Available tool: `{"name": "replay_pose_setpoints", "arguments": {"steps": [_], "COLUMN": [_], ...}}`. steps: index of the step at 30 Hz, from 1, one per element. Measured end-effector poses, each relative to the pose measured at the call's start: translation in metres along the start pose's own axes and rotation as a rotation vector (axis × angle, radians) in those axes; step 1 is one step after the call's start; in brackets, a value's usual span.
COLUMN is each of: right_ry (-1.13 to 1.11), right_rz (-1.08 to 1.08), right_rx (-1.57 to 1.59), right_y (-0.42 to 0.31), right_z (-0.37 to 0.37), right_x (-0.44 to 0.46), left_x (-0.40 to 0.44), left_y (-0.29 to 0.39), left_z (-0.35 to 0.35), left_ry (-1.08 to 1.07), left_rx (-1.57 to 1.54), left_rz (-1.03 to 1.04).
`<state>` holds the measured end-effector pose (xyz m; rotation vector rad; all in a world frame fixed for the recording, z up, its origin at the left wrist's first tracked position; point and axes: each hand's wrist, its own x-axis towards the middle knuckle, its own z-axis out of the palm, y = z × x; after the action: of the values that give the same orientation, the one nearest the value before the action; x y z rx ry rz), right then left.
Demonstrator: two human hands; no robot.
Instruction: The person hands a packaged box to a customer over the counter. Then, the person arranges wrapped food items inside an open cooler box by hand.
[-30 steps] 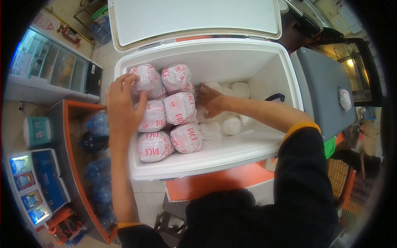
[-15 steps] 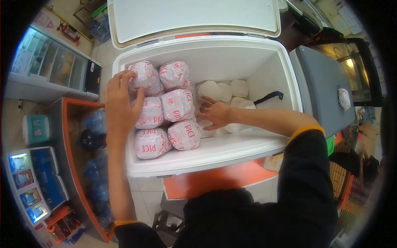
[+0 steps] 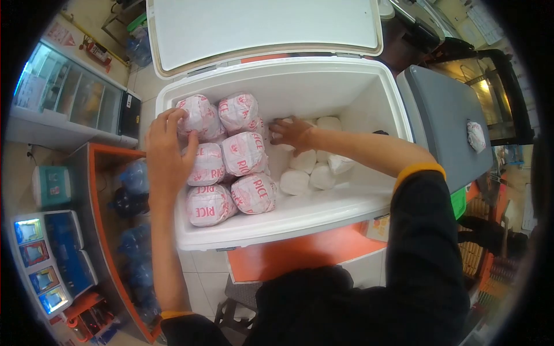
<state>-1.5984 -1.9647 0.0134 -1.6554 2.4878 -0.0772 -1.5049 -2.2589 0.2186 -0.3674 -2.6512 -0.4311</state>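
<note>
A white cooler [image 3: 323, 222] stands open, with several wrapped bundles printed RICE [image 3: 243, 153] stacked at its left side. My left hand [image 3: 167, 141] rests with spread fingers against the upper-left bundle [image 3: 199, 115], thumb and fingers apart. Over plain white bundles [image 3: 295, 181] in the middle of the cooler is my right hand [image 3: 293, 134], its fingers spread beside the printed stack. It touches or hovers over a white bundle; its fingertips' contact is unclear.
The raised lid [image 3: 265, 29] is behind the cooler. A grey box [image 3: 441, 121] with one wrapped bundle [image 3: 476, 136] on top stands at the right. Left are an orange-edged shelf [image 3: 95, 219] with bottles and a glass-fronted fridge [image 3: 75, 86].
My right hand has moved up and left over the white bundles since half a second ago. My left hand stays at the upper-left bundle. The view has shifted slightly.
</note>
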Motion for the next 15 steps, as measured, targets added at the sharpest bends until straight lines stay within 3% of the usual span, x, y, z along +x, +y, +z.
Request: {"name": "replay_pose_setpoints", "arguments": {"steps": [2,4,7,8,10,11,13,15], "right_ry": [0.030,-0.686,-0.865,-0.868,-0.050,-0.048,-0.113,-0.189], "right_rz": [0.014,0.500,0.293,0.294,0.159,0.157,0.399,0.474], "right_rx": [-0.084,-0.477,-0.416,-0.420,0.020,0.016,-0.010,-0.001], "right_y": [-0.012,-0.028,-0.035,-0.025,-0.003,-0.009,-0.030,-0.033], "right_z": [-0.002,-0.010,-0.056,-0.041,0.001,0.002,0.009,0.010], "right_x": [0.004,0.011,0.013,0.012,0.009,0.013,0.028,0.038], "left_x": [-0.002,-0.002,-0.001,-0.001,-0.002,-0.002,-0.003,-0.004], "left_y": [-0.003,-0.003,-0.002,-0.002,-0.002,-0.002,-0.003,-0.003], "left_z": [0.000,-0.001,-0.002,-0.003,-0.002,-0.001,-0.001,0.000], "left_ry": [0.017,0.002,-0.005,0.005,0.003,0.000,0.006,0.010], "left_rx": [0.008,-0.008,-0.022,-0.007,-0.018,-0.029,-0.025,-0.029], "left_rz": [0.026,-0.001,0.001,0.024,0.009,-0.007,-0.001,-0.003]}}
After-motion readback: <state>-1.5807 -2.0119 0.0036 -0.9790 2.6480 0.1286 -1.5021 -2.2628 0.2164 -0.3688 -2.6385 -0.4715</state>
